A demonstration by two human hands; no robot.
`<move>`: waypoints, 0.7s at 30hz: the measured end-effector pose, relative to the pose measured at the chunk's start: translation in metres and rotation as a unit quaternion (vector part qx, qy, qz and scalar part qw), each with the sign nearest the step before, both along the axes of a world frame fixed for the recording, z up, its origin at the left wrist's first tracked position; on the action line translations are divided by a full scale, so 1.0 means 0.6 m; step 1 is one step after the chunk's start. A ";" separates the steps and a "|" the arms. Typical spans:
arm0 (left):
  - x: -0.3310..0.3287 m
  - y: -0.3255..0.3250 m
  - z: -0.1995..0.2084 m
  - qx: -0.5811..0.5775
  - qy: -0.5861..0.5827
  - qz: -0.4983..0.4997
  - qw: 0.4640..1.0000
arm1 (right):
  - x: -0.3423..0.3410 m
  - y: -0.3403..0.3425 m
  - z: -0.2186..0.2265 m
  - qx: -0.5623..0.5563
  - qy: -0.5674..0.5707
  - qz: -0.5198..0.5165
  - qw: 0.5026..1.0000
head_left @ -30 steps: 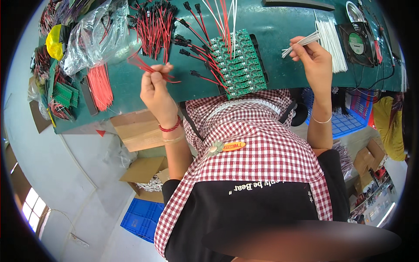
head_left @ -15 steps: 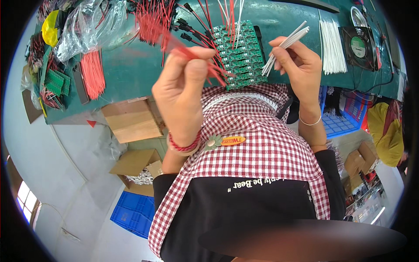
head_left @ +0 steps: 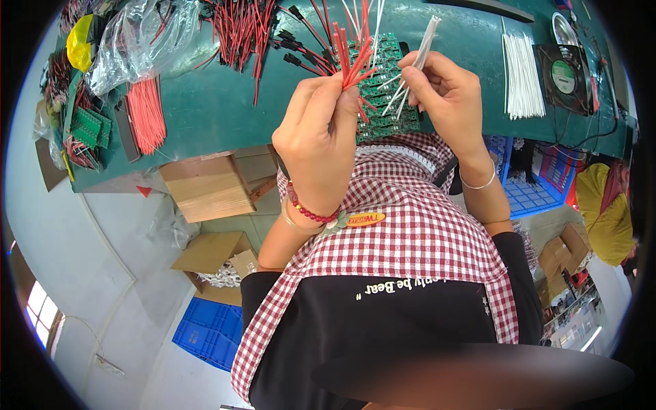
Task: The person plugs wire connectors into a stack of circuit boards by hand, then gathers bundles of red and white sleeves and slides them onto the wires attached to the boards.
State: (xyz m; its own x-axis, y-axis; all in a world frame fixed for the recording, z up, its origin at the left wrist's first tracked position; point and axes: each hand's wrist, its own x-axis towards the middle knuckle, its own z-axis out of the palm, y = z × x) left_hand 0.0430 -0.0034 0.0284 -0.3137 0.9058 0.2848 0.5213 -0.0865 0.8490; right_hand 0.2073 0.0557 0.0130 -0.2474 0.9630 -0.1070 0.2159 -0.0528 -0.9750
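Note:
A small bunch of red wires (head_left: pixel 348 60) stands pinched between the thumb and fingers of my left hand (head_left: pixel 316 140). My right hand (head_left: pixel 447 96) closes on a thin bundle of white wires (head_left: pixel 425 42), whose lower ends splay toward the left. Just beyond both hands lies a panel of green circuit boards (head_left: pixel 391 51) at the table's near edge, partly hidden by the hands and wires. Several red and white wires rise from the panel's far part. Black-connector leads (head_left: pixel 301 51) lie to the left of the panel.
The green table (head_left: pixel 205 113) holds a red wire bundle (head_left: pixel 145 116), a clear plastic bag (head_left: pixel 140 44) and a heap of red-black leads (head_left: pixel 239 27) at left. White wires (head_left: pixel 523 75) and a black fan (head_left: pixel 564 76) lie at right. Cardboard boxes (head_left: pixel 205 188) stand below the edge.
My left hand has moved right with the red wires, which now stand more upright. My right hand has shifted slightly left, and its white wires point more steeply upward.

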 end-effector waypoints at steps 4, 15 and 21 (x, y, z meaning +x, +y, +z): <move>0.003 0.006 -0.004 0.023 0.044 0.006 0.999 | -0.003 0.002 -0.001 0.029 -0.021 0.003 0.999; 0.012 0.017 -0.018 0.007 0.126 0.016 0.992 | -0.004 0.003 -0.001 0.045 -0.047 0.029 0.997; 0.012 0.018 -0.021 -0.008 0.146 0.013 0.989 | -0.008 0.008 -0.003 0.046 -0.046 0.029 0.997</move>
